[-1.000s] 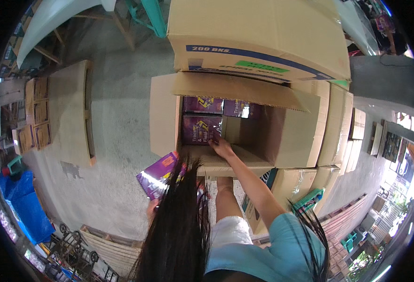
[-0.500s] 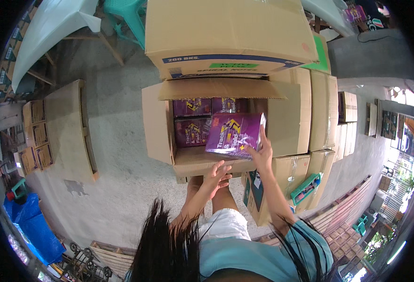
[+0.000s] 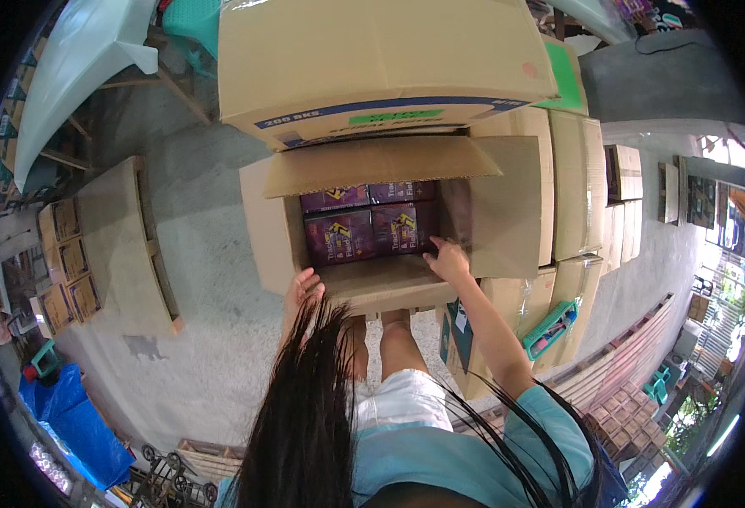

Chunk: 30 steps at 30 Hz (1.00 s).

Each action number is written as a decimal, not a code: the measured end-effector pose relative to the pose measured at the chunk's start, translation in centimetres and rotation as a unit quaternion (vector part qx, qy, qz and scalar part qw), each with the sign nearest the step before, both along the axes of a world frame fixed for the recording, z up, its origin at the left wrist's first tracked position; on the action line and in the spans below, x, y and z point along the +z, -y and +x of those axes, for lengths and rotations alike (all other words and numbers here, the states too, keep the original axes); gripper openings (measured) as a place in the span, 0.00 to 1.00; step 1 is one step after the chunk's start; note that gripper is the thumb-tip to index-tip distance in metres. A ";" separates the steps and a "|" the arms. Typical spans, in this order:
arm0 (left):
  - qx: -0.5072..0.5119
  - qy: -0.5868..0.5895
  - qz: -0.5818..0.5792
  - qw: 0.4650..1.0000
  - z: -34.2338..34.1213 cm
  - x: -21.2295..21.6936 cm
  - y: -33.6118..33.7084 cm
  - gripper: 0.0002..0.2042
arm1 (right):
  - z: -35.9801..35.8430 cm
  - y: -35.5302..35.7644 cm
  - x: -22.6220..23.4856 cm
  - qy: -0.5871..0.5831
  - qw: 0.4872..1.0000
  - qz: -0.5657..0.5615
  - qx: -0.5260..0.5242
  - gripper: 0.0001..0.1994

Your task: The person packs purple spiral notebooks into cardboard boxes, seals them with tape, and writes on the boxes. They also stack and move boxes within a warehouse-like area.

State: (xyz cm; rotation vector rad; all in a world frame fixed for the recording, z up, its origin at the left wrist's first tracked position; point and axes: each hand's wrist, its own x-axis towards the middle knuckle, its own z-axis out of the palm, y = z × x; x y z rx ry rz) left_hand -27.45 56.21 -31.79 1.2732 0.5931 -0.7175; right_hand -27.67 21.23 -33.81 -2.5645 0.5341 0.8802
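An opened cardboard carton (image 3: 381, 292) stands in front of me, its flaps folded out. Inside lie several purple plastic-wrapped notebook packs (image 3: 338, 239), side by side in rows. The near right notebook pack (image 3: 402, 229) lies flat among them. My right hand (image 3: 448, 259) reaches over the carton's near right side, fingers apart at that pack's right edge. At the near left corner of the carton is my left hand (image 3: 305, 289), its fingers raised and spread against the cardboard; hair covers part of its wrist.
A large closed carton (image 3: 381, 59) stands just behind the opened one. More cartons (image 3: 577, 186) are stacked on the right, with a green plastic basket (image 3: 550, 330) on the nearer ones. A wooden pallet (image 3: 152, 245) with a board stands at left. A blue tarp (image 3: 76, 423) is at lower left.
The notebook pack my right hand held above the carton now lies inside at the near right, and that hand has loosened. My left hand has moved left to the carton's corner.
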 end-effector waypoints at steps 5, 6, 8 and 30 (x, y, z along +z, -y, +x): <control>-0.078 0.099 0.099 0.987 4.5 2.9 3.1 0.28 | 1.3 -0.4 -1.7 0.005 0.997 0.042 0.063 0.27; -0.093 0.114 0.103 0.984 4.9 3.7 4.1 0.27 | 0.9 -0.1 -3.5 0.006 0.991 0.006 0.136 0.28; -0.113 0.132 0.107 0.979 5.4 4.9 5.9 0.25 | 1.9 -1.0 -2.0 -0.050 0.991 0.034 0.117 0.28; -0.642 -0.003 0.242 0.728 -4.4 -6.2 9.5 0.45 | -10.7 9.4 3.5 -0.063 0.990 0.116 0.046 0.28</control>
